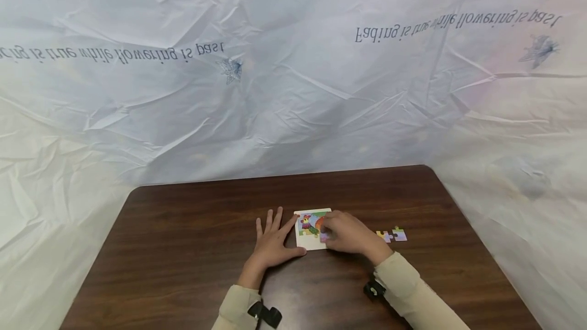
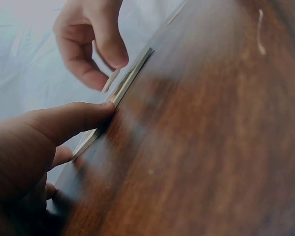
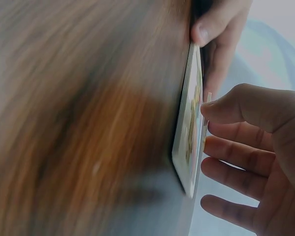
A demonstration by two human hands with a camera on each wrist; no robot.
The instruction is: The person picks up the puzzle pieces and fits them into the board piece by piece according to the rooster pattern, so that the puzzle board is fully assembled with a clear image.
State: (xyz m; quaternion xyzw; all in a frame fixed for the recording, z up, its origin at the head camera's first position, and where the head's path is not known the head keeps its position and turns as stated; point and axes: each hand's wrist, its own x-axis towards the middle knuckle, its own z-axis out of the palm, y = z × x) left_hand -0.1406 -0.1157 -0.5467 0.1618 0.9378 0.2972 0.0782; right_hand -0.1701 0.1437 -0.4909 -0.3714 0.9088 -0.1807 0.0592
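At the near side, two pale sleeves [image 1: 237, 305] are seen, and a dark strapped device [image 1: 265, 313] is worn at the left wrist, with another dark device [image 1: 374, 290] at the right. Farther in, the left hand [image 1: 271, 246] is laid to the left of a shallow white puzzle tray [image 1: 308, 242] near the middle of the tabletop [image 1: 202, 233]; its grip is spread wide with fingers extended, nothing is lifted by it, and the tray is touched by the thumb at the near left corner and by the index finger at the far left. At the tray's right side, the right hand [image 1: 352, 233] is placed with its grip nearly closed, and a thin puzzle piece [image 2: 110, 81] is pinched between thumb and fingertips, tilted just above the tray. Within the tray, the left and far parts are filled by a colourful rooster picture [image 1: 311, 223], while a near strip is left bare white; its right part is hidden by the right hand. To the right of that hand, loose puzzle pieces [image 1: 400, 234] are laid side by side on the tabletop; whether they are joined cannot be told. Beyond the far edge, a creased pale sheet [image 1: 293, 95] is hung, printed with upside-down lettering [image 1: 390, 33].
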